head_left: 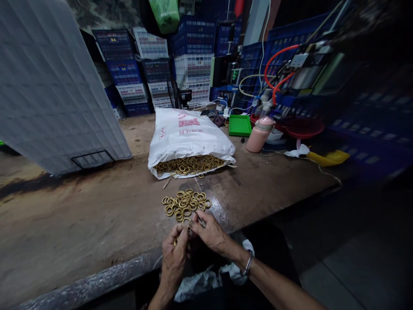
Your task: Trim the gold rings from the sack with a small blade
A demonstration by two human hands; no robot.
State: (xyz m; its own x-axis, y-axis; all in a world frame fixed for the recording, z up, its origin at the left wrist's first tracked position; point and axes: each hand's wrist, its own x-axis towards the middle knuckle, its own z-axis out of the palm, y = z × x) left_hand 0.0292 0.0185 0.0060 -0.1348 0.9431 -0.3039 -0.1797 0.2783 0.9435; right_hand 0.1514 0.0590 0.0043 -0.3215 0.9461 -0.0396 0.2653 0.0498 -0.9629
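Note:
My left hand (174, 254) is closed at the table's front edge, with part of a brass ring (175, 242) showing between its fingers. Close beside it, my right hand (211, 232) is closed around a thin dark metal tool (200, 219) whose kind I cannot make out. The fingertips of both hands nearly meet, and what lies between them is partly hidden. Just beyond them a loose pile of brass rings (185, 202) lies on the table. Behind the pile, a white woven sack (193, 137) rests on its side, its mouth full of more such rings.
A large grey-white panel (61, 86) stands on the wooden table (80, 224) at left. Toward the right are a pink bottle (259, 135), a green tray (239, 125), a red bowl (303, 128), a yellow scoop (329, 158) and a machine with orange hoses (306, 69). Stacked crates (193, 66) line the back.

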